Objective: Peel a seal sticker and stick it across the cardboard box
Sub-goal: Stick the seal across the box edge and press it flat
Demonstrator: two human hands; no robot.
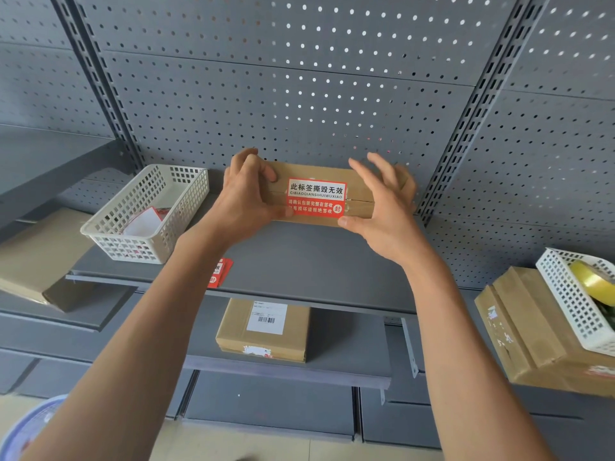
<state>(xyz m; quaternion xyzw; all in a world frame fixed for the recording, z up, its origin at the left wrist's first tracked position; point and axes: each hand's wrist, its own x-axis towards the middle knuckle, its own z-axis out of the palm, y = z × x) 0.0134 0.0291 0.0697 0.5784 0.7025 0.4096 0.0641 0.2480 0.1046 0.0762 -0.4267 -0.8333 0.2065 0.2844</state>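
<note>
Two white perforated baskets sit in view. The one on the left (146,211), resting on the grey shelf (299,261), holds loose white and red sticker sheets (146,221), too jumbled to count. The one at the right edge (575,301) sits tilted on top of a cardboard carton (539,331) and holds a yellowish roll of tape (592,281); something dark lies under the roll, but I cannot tell what it is.

The cardboard box (332,191) stands at the back of the shelf, against the pegboard panel (299,78). The red-and-white seal sticker (315,197) is stuck on its facing side, straddling the seam between the flaps (white band with black characters above, red band below).

The left hand (246,197) wraps the box's left end, thumb on the front near the sticker's lower left corner and fingers curled over the top: its grip is clamped on the box. The right hand (382,204) has its thumb tip pressed at the sticker's lower right corner, while its fingers are spread loose above the box's right end, so that grip is released rather than closed around anything.

Counted: four cardboard boxes in all, namely the one being held, the carton under the right basket, a labelled parcel (263,327) on the lower shelf with a barcode label, and a flat one (40,257) at far left. One small stack of spare red stickers (219,272) lies at the shelf's front edge, partly hidden by the left forearm.
</note>
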